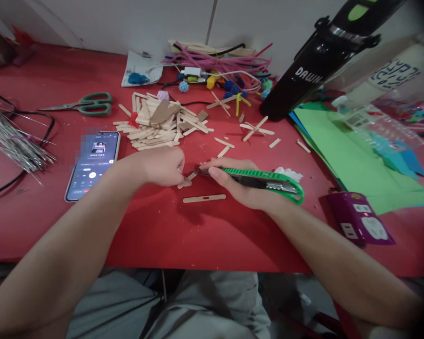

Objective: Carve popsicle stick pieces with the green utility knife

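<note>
My right hand [238, 186] grips a green box cutter [282, 181], its blade end at a short wooden craft stick [192, 177] on the red table. Curled closed, my left hand [166, 165] presses the near end of that stick down with its fingertips. Part of the stick is hidden by my fingers. Just below both hands lies another craft stick [204, 199] with a narrow slot in its middle. A heap of craft sticks [155, 122] is piled beyond my left hand.
A lit phone [92, 165] and green-handled scissors [93, 104] lie left, near a bundle of thin wires [17, 141]. A black bottle [300, 70], green paper sheets [342, 160] and a purple power adapter [356, 217] stand right. Pink pipe cleaners [212, 59] lie behind.
</note>
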Motion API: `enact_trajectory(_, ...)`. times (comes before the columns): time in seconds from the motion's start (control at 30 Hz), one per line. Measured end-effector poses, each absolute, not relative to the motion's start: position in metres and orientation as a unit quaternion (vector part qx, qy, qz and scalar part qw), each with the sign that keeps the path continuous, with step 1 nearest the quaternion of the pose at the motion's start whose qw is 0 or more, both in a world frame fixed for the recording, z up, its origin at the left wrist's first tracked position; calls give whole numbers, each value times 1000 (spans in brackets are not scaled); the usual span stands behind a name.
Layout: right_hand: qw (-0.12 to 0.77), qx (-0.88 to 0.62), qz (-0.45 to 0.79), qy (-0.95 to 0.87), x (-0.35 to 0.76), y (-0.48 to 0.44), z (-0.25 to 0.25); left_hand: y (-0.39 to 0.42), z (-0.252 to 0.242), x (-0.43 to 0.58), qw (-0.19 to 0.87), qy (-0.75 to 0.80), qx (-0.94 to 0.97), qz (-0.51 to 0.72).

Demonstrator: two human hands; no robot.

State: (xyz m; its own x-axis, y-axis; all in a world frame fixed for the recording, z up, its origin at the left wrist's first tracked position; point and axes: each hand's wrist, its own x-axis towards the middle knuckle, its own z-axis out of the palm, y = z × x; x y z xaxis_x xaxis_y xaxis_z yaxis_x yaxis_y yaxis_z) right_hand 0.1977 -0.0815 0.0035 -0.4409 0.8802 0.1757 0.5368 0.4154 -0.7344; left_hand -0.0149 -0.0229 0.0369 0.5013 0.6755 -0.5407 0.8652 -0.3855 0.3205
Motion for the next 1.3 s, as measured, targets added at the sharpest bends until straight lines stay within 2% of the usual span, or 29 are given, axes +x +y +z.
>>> enact_trajectory(0.77, 277, -418, 281, -818, 199, -80, 6, -24, 39, -15, 293, 488, 803, -177)
enact_trajectory(1.1, 275, -433, 355, -781, 202, -82, 4, -24, 41, -13, 290, 496, 800, -176)
enact_trajectory(1.2, 308, -444, 332, -773, 201, -81, 2, -24, 41, -13, 289, 486, 806, -173)
enact_trajectory(1.3, 298, -452, 314, -780, 198, -81, 4, -24, 39, -14, 292, 478, 813, -161)
